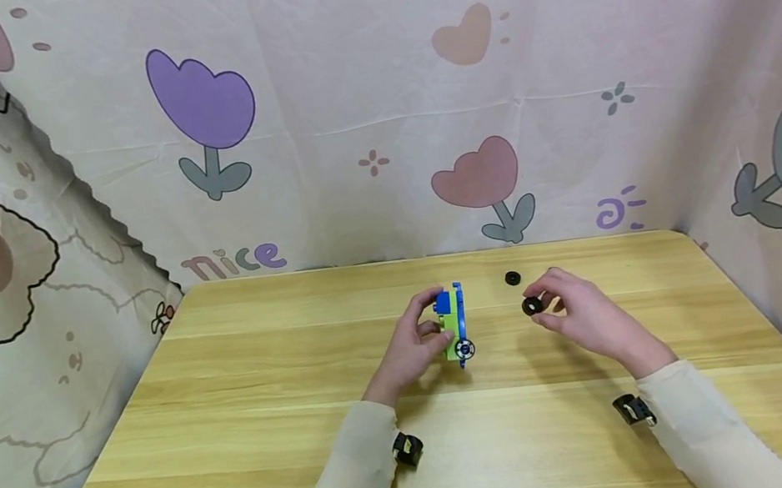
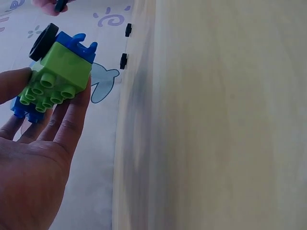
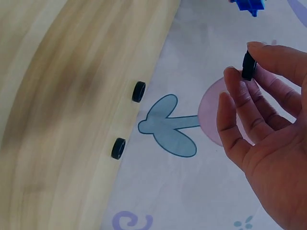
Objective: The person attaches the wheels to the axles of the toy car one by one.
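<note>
Closest to me are two pale sleeves, the left one (image 1: 344, 487) and the right one (image 1: 714, 423), reaching forward over the wooden bench (image 1: 191, 476). A small black device (image 1: 408, 449) is strapped at the left wrist, and another device (image 1: 634, 410) at the right.

Past the cuffs, the left hand (image 1: 410, 351) has its grip round a toy (image 1: 450, 324), thumb on one side and fingers on the other. The toy is built of bright green and blue blocks and is held up off the bench, a little left of the right hand. Its green studs (image 2: 47, 91) face in towards the palm. One black wheel (image 2: 43, 41) with a pale hub is already on it.

The right hand (image 1: 591, 315) has its grip on a loose wheel (image 3: 248, 66), pinched between thumb and fingertips, raised and well apart from the toy.

Farther back, near the bench's far edge, two more black wheels lie near each other but apart, a first spare (image 3: 138, 91) and a second spare (image 3: 118, 148); from overhead I can pick out just one.

Behind everything hangs a pale cloth (image 1: 332, 50) printed with tulips, hearts and the word "nice".
</note>
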Available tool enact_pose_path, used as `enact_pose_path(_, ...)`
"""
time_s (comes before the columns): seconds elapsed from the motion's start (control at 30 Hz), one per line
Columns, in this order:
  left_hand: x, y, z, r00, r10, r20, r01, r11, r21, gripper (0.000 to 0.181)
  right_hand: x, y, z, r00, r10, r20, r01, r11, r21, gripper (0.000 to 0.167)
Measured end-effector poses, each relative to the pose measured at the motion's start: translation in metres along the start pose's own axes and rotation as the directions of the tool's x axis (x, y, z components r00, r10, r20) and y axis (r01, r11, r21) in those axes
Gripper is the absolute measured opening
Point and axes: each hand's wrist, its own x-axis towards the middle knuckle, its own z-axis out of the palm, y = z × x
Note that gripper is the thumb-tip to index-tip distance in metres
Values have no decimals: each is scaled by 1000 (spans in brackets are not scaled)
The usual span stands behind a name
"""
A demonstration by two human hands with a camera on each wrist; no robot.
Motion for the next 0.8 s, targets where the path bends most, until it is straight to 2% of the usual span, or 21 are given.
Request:
enact_pose_path(0.27,0,2,3,1000,13,-4,-13,1000,-3,66,3,-11,1,1000,0,10,0,1000,-1,30)
enact_pose_path(0.5,11,-22,-2,1000,-5,-12,5,1000,7,70,7,-18,4,1000,2,13,-2,1000,10,31)
enact_pose_path(0.8,10,-27,-2,1000,13,-21,-12,1000,21,69,10,-24,7,1000,-30,3,30,1000,9,30)
